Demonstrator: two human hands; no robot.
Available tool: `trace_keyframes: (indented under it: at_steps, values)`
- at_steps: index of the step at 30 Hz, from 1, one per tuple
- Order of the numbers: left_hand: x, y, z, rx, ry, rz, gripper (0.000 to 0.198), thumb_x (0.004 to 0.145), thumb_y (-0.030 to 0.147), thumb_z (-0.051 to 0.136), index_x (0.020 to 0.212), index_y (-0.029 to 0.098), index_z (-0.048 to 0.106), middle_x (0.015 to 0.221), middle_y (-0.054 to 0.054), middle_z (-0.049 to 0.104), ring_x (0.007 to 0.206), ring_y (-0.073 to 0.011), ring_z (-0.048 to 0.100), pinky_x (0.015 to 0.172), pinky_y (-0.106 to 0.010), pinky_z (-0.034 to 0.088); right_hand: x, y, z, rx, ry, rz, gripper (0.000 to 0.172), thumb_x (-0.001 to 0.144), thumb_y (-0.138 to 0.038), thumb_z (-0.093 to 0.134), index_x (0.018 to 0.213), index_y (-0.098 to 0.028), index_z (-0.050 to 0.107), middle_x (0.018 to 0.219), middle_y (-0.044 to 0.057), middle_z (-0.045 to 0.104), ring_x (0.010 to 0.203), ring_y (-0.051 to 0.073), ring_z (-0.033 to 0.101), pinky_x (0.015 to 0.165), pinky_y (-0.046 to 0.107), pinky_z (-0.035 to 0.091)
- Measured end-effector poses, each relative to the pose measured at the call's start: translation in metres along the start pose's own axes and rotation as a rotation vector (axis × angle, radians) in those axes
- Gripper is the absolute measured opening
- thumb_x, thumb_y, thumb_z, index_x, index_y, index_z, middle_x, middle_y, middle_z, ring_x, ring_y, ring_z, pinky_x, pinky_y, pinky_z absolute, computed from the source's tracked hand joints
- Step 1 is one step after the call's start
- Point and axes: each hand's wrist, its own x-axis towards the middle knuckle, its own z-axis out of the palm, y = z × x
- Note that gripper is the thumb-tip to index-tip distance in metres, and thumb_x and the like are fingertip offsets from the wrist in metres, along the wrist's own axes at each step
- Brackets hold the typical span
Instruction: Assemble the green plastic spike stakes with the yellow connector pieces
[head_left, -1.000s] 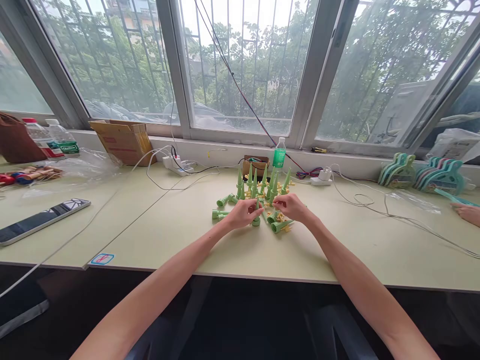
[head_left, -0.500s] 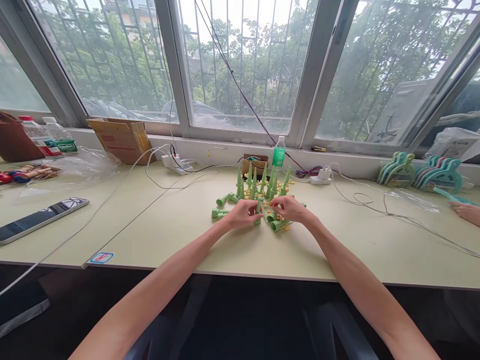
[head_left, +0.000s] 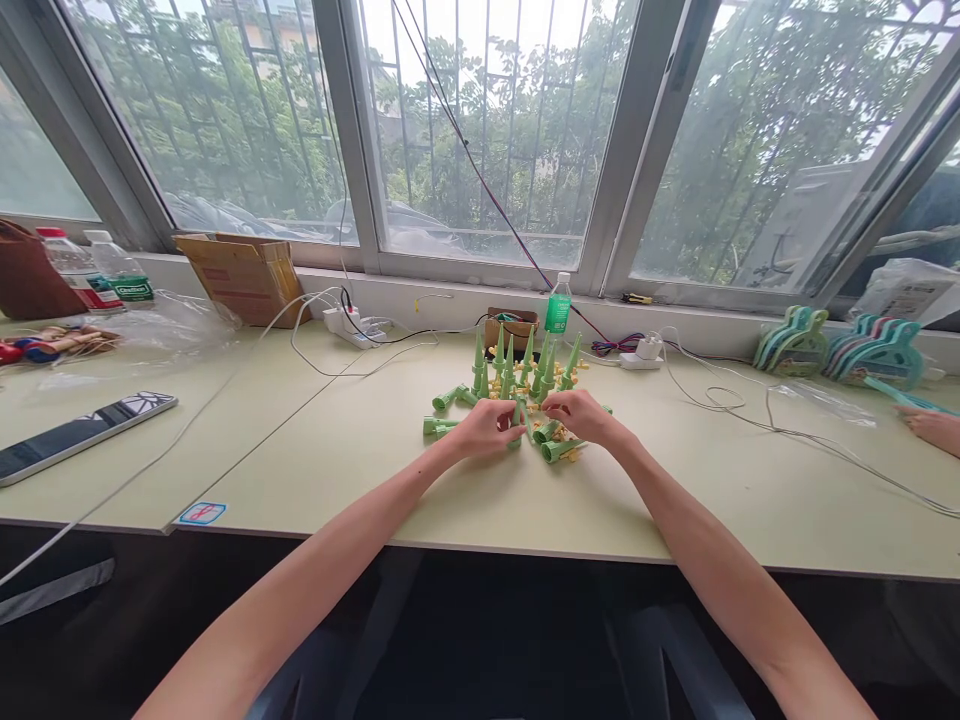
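Note:
Fingers of my left hand (head_left: 487, 430) are closed around a green plant watering spike (head_left: 516, 438), low over the table. Just to its right, my right hand (head_left: 576, 415) is pinched at the fingertips; whatever lies in the pinch is too small to make out. Behind both hands several green cone-shaped spikes (head_left: 478, 365) stand upright, points up, with small yellow valve pieces (head_left: 581, 366) among them. More green spikes (head_left: 444, 400) lie on their sides left of my left hand. Under my right hand lie others, one showing its open ribbed end (head_left: 553, 452).
A green-labelled bottle (head_left: 558, 303) and a small brown box (head_left: 511, 328) stand behind the spikes. White cables (head_left: 795, 430) cross the table on the right, near another person's hand (head_left: 931, 428). A phone (head_left: 86, 437) and cardboard box (head_left: 240, 280) are left.
My right hand has shifted very slightly to the right. My left hand and the green spike in it stay in place.

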Motion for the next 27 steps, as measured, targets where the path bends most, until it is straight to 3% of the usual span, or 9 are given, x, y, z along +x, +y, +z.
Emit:
trace_keyframes:
  at_steps: [5,10,17,23,27]
  values:
    - [0.000,0.001,0.001,0.009,0.008,-0.015,0.018,0.083,0.031,0.055,0.077,0.015,0.061,0.064,0.001,0.056,0.057,-0.0090,0.045,0.055,-0.022,0.036,-0.004,-0.011,-0.012,-0.108,0.019,0.053,0.020,0.081,-0.015,0.048,0.073,-0.017,0.067,0.072,0.003,0.065,0.062,0.011,0.051,0.062,0.023,0.036]
    - [0.000,0.000,0.002,0.015,0.022,-0.012,0.019,0.083,0.031,0.055,0.078,0.015,0.062,0.065,0.000,0.057,0.057,-0.0097,0.046,0.055,-0.023,0.037,-0.009,-0.015,-0.021,-0.210,-0.068,0.072,0.016,0.074,-0.014,0.055,0.062,-0.016,0.065,0.062,0.003,0.061,0.058,0.011,0.048,0.056,0.023,0.032]
    - [0.000,0.001,0.002,0.003,0.024,-0.013,0.020,0.083,0.033,0.056,0.077,0.015,0.061,0.064,0.000,0.056,0.057,-0.0102,0.046,0.055,-0.023,0.037,-0.008,-0.008,-0.019,-0.218,-0.137,0.088,0.007,0.069,-0.018,0.063,0.064,-0.017,0.068,0.061,0.001,0.061,0.053,0.009,0.045,0.050,0.022,0.029]
    - [0.000,0.003,0.001,0.008,0.018,-0.003,0.021,0.084,0.033,0.055,0.076,0.015,0.061,0.064,0.001,0.055,0.056,-0.0093,0.045,0.054,-0.022,0.036,-0.007,-0.007,-0.018,-0.283,-0.165,0.162,0.016,0.070,-0.034,0.072,0.067,-0.018,0.070,0.060,0.002,0.060,0.054,0.011,0.046,0.049,0.024,0.027]
    - [0.000,0.003,0.001,0.010,0.014,-0.003,0.021,0.084,0.032,0.054,0.075,0.014,0.060,0.062,0.001,0.054,0.055,-0.0091,0.044,0.054,-0.022,0.035,-0.006,-0.007,-0.017,-0.311,-0.177,0.183,0.015,0.071,-0.033,0.071,0.070,-0.018,0.072,0.065,0.003,0.063,0.058,0.013,0.049,0.051,0.024,0.029]
